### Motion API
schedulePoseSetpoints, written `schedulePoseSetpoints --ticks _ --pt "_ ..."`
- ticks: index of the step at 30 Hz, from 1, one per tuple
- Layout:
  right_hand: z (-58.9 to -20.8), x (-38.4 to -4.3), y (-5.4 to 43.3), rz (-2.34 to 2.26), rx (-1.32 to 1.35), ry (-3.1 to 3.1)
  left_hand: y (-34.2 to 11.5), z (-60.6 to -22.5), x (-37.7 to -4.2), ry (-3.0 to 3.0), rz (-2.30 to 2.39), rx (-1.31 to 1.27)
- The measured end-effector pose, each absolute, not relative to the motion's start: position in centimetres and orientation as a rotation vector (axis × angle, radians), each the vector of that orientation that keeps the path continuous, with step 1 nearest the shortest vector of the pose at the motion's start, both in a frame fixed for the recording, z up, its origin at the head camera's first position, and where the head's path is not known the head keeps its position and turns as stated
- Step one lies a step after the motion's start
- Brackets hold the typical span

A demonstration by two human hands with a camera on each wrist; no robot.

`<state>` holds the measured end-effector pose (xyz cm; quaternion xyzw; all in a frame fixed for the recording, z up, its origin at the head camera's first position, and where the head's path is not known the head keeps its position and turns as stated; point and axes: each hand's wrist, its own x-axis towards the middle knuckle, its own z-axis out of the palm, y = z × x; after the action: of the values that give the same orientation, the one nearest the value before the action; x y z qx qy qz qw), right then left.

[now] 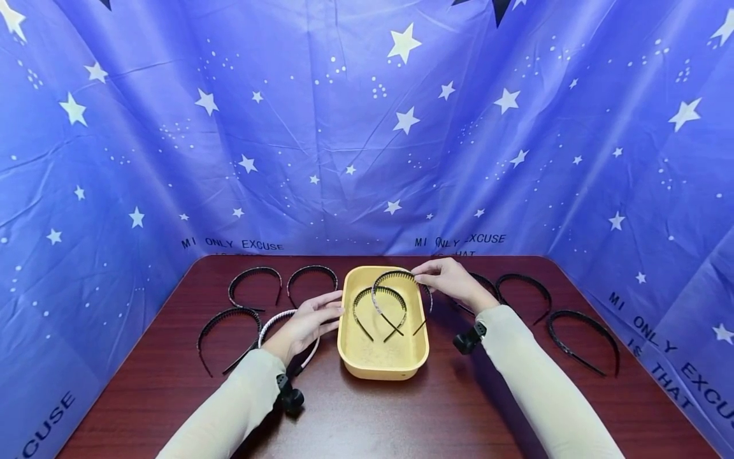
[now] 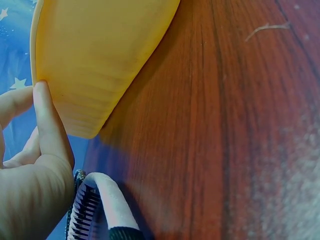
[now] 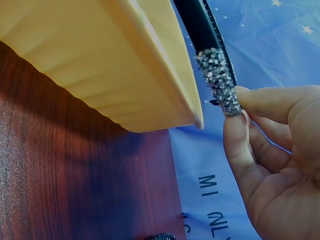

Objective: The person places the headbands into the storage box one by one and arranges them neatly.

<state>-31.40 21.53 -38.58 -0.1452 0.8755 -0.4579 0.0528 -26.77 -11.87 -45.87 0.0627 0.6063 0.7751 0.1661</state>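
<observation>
Yellow tray (image 1: 383, 358): pinched its left edge in the fingers of the left hand (image 1: 305, 324), seemingly for steadiness; above its far right corner, pinched a glittery headband (image 3: 218, 75) with the right hand (image 1: 453, 280), probably leaving both ends free

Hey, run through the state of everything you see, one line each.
Yellow tub: upright on the table
Inner headband: in the tub
Right hand: pinching a headband
Held headband: raised, partly over the tub
Left hand: touching the tub's side
White headband: on table, partly hidden
Curtain: hanging, creased
</observation>
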Motion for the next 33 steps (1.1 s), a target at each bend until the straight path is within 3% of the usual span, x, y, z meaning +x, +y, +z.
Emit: schedulePoseSetpoints --ticks 12,33 --pt "-39.9 -32.5 20.8 -1.432 -0.443 2.607 -11.8 -46.2 -26.8 1.71 2.213 0.177" --pt "-39.0 -34.0 17.3 -1.229 -0.429 2.672 -11.9 -46.1 -26.9 1.698 2.246 0.157"
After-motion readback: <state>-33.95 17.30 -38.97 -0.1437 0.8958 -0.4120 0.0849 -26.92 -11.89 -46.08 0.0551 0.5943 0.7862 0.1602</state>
